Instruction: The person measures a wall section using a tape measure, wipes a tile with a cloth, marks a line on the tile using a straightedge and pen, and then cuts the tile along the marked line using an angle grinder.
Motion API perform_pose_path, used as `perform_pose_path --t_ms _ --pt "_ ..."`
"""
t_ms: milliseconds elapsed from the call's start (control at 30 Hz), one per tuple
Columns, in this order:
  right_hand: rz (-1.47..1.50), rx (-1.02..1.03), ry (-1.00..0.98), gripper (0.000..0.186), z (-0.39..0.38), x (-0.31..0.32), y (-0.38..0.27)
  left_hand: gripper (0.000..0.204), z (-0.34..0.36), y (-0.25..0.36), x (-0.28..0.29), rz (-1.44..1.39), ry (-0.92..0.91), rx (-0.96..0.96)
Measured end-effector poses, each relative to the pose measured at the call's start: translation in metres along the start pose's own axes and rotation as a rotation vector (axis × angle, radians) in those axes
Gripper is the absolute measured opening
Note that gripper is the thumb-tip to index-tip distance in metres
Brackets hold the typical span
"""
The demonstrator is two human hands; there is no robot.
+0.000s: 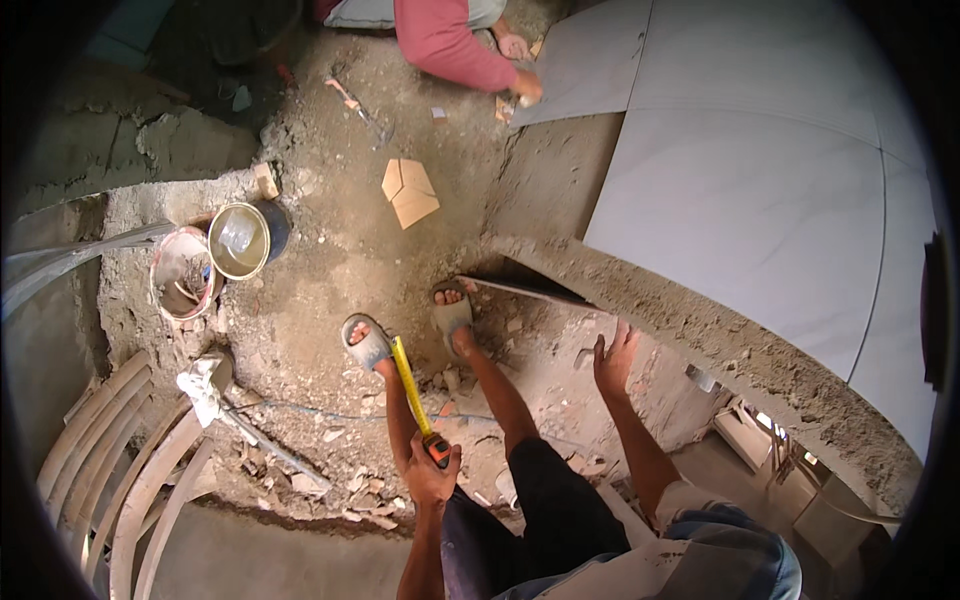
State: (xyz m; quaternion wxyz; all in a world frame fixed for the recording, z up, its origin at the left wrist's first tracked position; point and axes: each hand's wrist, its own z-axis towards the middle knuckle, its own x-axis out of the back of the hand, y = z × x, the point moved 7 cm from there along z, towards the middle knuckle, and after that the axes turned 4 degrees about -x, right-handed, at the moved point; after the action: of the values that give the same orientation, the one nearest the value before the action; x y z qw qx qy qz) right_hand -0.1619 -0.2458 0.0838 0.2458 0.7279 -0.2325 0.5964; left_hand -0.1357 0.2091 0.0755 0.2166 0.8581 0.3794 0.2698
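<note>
Left hand (pixel 428 482) grips tape measure (pixel 437 449), blade (pixel 408 382) pointing forward, slightly left; right hand (pixel 613 365) spread.

a tape measure (pixel 436 450) in orange and black shows its bright yellow blade (pixel 409 385) against grey sandals (pixel 453 315), black shorts (pixel 562 500) and brown ground (pixel 315 300). pale grey slabs (pixel 740 190) crossed by thin darker joints (pixel 885 210) border the ground's right edge; toward its far edge, tan tile pieces (pixel 413 207) and a co-worker's rosy red sleeve (pixel 450 48); near its left edge, a dark blue bucket (pixel 275 230).

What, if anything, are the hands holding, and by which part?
The left hand holds a tape measure by its case; the right hand looks empty.
</note>
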Motion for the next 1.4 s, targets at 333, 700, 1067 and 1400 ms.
perform_pose_path --t_ms 333,700,1067,1400 --pt "0.035 -0.015 -0.042 0.063 -0.008 -0.001 -0.01 0.075 -0.002 -0.015 -0.005 0.032 0.017 0.052" --pt "0.071 0.097 -0.068 0.085 -0.011 -0.005 -0.024 0.065 0.003 -0.015 -0.012 -0.001 -0.001 0.022" --pt "0.043 0.116 0.047 0.084 -0.01 -0.006 -0.033 0.072 0.008 -0.018 -0.007 0.044 0.022 0.063" --pt "0.028 0.206 0.067 0.076 -0.009 -0.005 -0.039 0.072 0.006 -0.037 -0.013 -0.012 0.043 0.011"
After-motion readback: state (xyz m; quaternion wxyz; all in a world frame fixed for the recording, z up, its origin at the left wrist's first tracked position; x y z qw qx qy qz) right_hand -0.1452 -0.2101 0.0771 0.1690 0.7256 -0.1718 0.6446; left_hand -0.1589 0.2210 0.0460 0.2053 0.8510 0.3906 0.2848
